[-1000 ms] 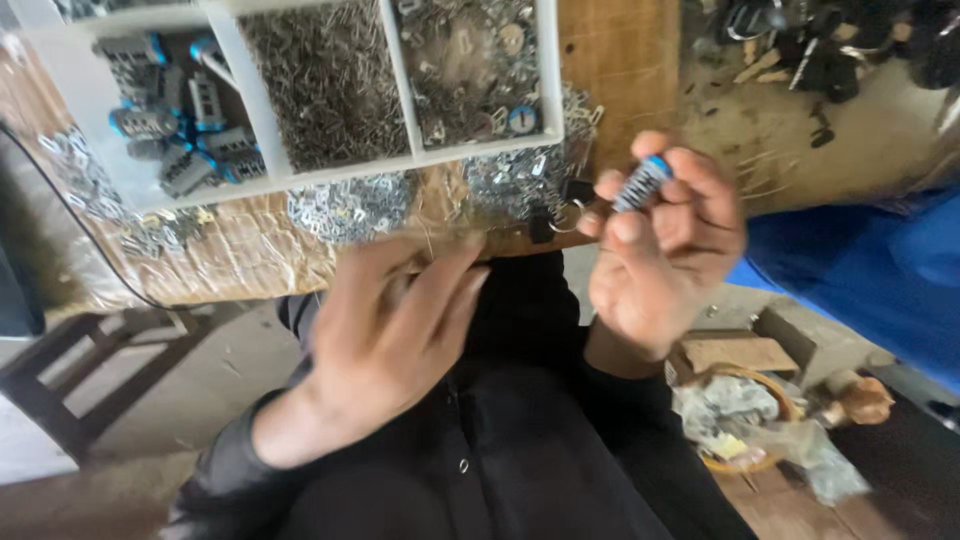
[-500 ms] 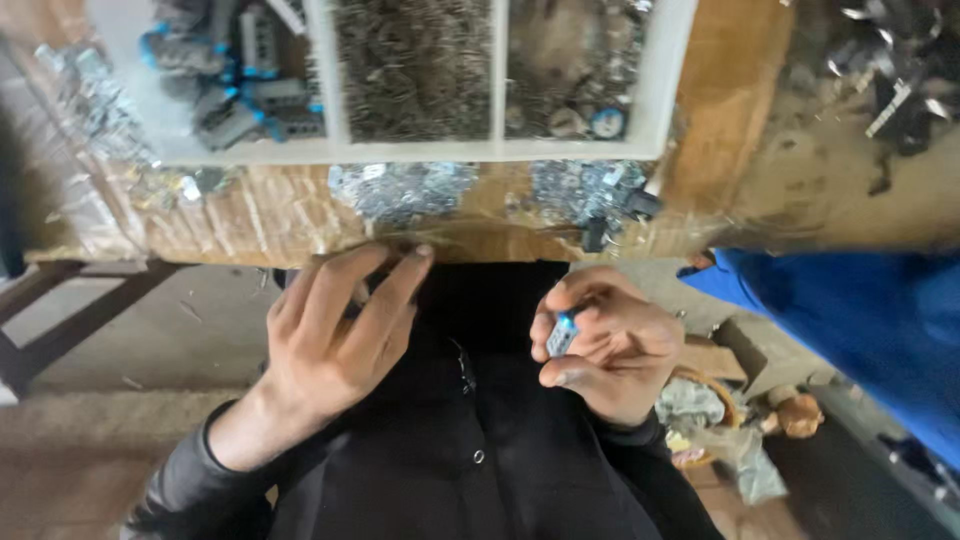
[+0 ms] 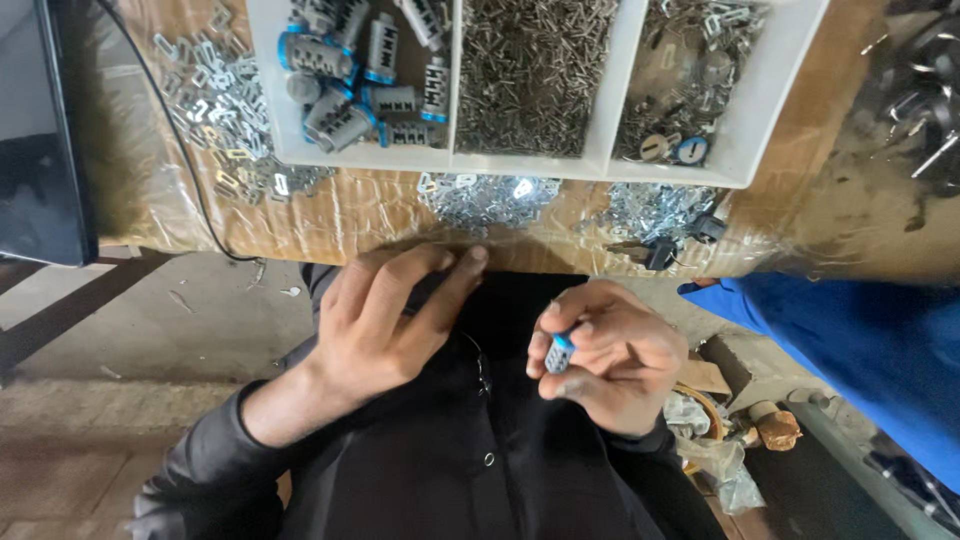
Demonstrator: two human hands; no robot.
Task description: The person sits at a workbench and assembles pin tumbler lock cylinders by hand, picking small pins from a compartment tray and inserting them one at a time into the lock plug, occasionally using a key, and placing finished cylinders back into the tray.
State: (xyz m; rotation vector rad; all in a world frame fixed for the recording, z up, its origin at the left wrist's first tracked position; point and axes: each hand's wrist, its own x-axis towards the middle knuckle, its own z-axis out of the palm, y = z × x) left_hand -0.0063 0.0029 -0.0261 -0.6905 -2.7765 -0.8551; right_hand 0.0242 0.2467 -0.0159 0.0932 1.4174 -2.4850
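My right hand (image 3: 607, 352) is closed around a small grey cylinder with a blue ring (image 3: 559, 353), held over my dark jacket just below the table edge. My left hand (image 3: 388, 315) holds nothing, fingers stretched forward; the fingertips reach the taped front edge of the wooden table (image 3: 350, 215). A white divided tray (image 3: 600, 160) lies ahead on the table. Its left compartment holds several grey and blue cylinders (image 3: 350, 75), the middle one a heap of small metal pins (image 3: 530, 70), the right one mixed metal clips and round caps (image 3: 685, 100).
Loose metal clips lie in piles on the table at the left (image 3: 225, 120) and in front of the tray (image 3: 490, 195), (image 3: 650, 212). A blue sleeve or cloth (image 3: 860, 350) is at the right. A dark panel (image 3: 40, 150) stands left. Bags and clutter (image 3: 730, 430) sit on the floor.
My right hand has come down from table-edge height to my lap with the cylinder in it. The left hand stays near the table edge while the view has tilted toward the tray.
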